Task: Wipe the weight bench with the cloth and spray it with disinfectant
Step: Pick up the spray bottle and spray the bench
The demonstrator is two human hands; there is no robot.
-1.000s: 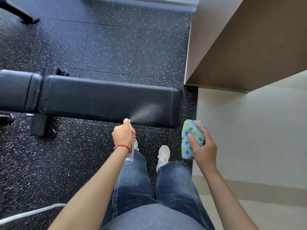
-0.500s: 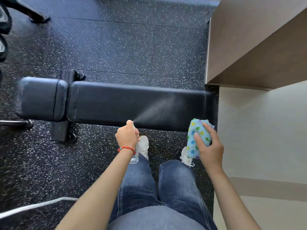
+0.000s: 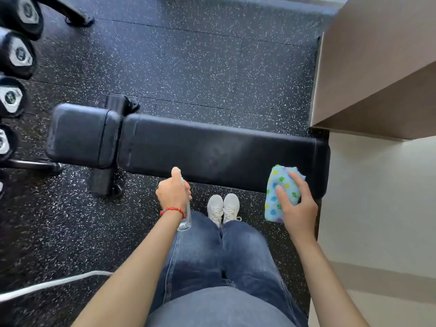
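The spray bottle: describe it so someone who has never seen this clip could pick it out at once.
Start at the long black weight bench lying across the speckled floor. At its near edge, above the jeans, the left hand with a red bead bracelet grips the spray bottle. It is slim and see-through, unlike the blue dotted cloth held by the right hand.

Black speckled rubber floor (image 3: 188, 67), dumbbell rack (image 3: 14, 67) left, beige wall (image 3: 377, 55) right

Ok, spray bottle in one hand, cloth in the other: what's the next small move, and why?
Probably bring the right hand with the folded cloth down onto the bench pad and wipe leftward. A faint misted patch shows on the pad, and the cloth hovers at its right end. The left hand holds the spray bottle upright.
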